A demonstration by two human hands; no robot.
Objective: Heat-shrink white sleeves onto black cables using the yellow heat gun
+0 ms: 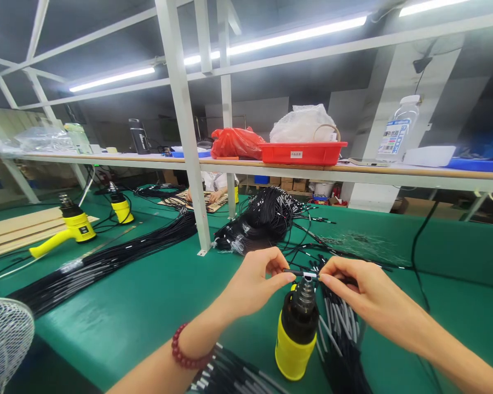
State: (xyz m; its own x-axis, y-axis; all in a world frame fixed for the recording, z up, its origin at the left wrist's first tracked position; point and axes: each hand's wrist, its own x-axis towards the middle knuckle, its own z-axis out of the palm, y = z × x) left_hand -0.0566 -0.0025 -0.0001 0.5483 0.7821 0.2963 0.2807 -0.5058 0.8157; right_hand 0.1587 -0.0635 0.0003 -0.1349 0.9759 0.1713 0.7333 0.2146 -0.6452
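Between my two hands a thin black cable (294, 272) with a white sleeve (310, 275) is stretched level. My left hand (259, 279) pinches its left end, and my right hand (359, 284) pinches the other end, fingers closed. Just under the sleeve is the metal nozzle of a yellow and black heat gun (296, 339), which stands upright on the green table. Whether the sleeve touches the nozzle I cannot tell. A bundle of black cables with grey ends (343, 323) lies right of the heat gun, partly below my right hand. More white-tipped cables (234, 372) lie under my left forearm.
A big coil of black cables (267, 219) lies behind my hands, beside a white shelf post (188, 137). Two more heat guns (80, 225) and a long cable bundle (119, 257) are at left. A fan (6, 339) stands front left. Across the table a person's hands (214, 197) work.
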